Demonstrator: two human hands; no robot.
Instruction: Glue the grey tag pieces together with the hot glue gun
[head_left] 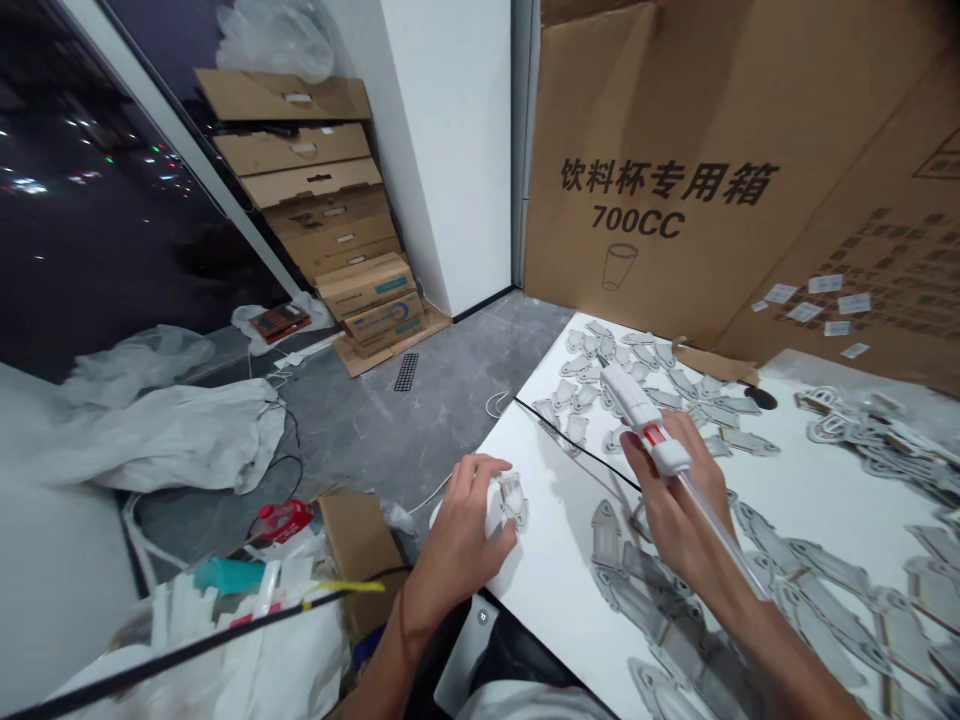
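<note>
My right hand [690, 480] is wrapped around a white hot glue gun [634, 397] with a red part; a clear glue stick [720, 535] trails from its back end. The gun's nozzle points away, over small flat grey-and-white pieces [585, 398] spread on the table. At the table's near left edge, my left hand [471, 515] has its thumb and forefinger around one small flat grey-and-white piece [514, 500]. Larger overlapping grey pieces [660, 590] with pointed ends lie below my right hand.
A black cord [559, 432] crosses the white table [555, 565]. More stacked grey pieces [892, 440] lie at the right. A big cardboard box [675, 120] stands behind the table. Left below is a box of rubbish [247, 620]; cartons [322, 190] are piled by the window.
</note>
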